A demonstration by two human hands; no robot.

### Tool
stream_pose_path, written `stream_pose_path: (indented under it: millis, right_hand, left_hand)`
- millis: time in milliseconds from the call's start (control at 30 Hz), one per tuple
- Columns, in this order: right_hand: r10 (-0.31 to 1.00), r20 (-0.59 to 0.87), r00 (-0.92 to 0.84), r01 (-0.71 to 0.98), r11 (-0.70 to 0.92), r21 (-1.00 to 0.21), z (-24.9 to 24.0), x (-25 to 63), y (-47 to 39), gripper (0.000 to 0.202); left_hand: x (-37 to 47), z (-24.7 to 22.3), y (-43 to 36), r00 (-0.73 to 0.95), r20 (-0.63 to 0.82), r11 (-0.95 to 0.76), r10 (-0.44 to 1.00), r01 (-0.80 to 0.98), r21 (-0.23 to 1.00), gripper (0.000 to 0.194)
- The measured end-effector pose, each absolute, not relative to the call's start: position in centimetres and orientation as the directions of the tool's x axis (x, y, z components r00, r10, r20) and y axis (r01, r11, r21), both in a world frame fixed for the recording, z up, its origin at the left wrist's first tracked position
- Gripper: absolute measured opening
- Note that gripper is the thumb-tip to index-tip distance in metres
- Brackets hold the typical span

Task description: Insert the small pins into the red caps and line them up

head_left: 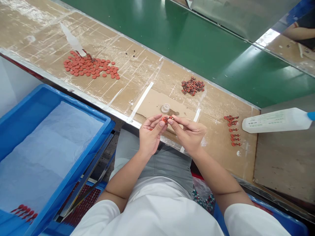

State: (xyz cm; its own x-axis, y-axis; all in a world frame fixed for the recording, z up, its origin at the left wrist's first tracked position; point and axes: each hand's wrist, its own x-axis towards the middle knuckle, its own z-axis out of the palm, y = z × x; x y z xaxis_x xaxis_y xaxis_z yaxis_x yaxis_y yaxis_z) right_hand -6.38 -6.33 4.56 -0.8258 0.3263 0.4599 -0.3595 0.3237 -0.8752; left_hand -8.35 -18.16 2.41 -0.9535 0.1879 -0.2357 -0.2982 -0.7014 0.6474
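In front of my body, my left hand (pixel 149 138) pinches a red round disc (pixel 164 120) between thumb and fingers. My right hand (pixel 191 135) is closed on a small red-and-black piece (pixel 170 118), which meets the disc; whether the two are joined I cannot tell. Just beyond my fingertips a small clear cup (pixel 165 108) stands on a cardboard sheet (pixel 154 100), beside a dark wet patch. A heap of small red-and-black pieces (pixel 192 86) lies behind it. Many red discs (pixel 86 67) are spread at the left.
At the right, several discs bearing dark pieces (pixel 233 130) form a row beside a white bottle (pixel 275 120) lying on its side. A blue tray (pixel 98 129) with a pale liner holds several red pieces (pixel 26 211). A green strip (pixel 187 42) runs behind the table; another person's arm (pixel 299 32) shows top right.
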Motion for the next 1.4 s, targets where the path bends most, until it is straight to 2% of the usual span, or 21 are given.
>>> stream_pose_path:
  millis: [233,633,800,1400]
  right_hand:
    - [0.354,0.434,-0.829,-0.313,0.349,-0.883,4.34,-6.28,-6.31,0.014]
    - [0.317,0.457,-0.831,-0.357,0.326,-0.875,4.51,-6.30,-6.22,0.017]
    - [0.305,0.435,-0.847,-0.325,0.350,-0.879,4.54,-6.30,-6.26,0.015]
    - [0.249,0.523,-0.816,-0.388,0.436,-0.812,4.46,-6.59,-5.84,0.018]
  left_hand:
    - [-8.37,2.11,-18.14,-0.946,-0.260,-0.685,0.192,-0.319,0.656,0.036]
    - [-8.60,2.25,-18.35,-0.957,-0.222,-0.679,0.188,-0.290,0.674,0.033]
    - [-8.67,2.52,-18.67,-0.961,-0.227,-0.661,0.160,-0.275,0.699,0.030]
    - [-8.57,3.02,-18.96,-0.958,-0.241,-0.631,0.154,-0.283,0.723,0.035]
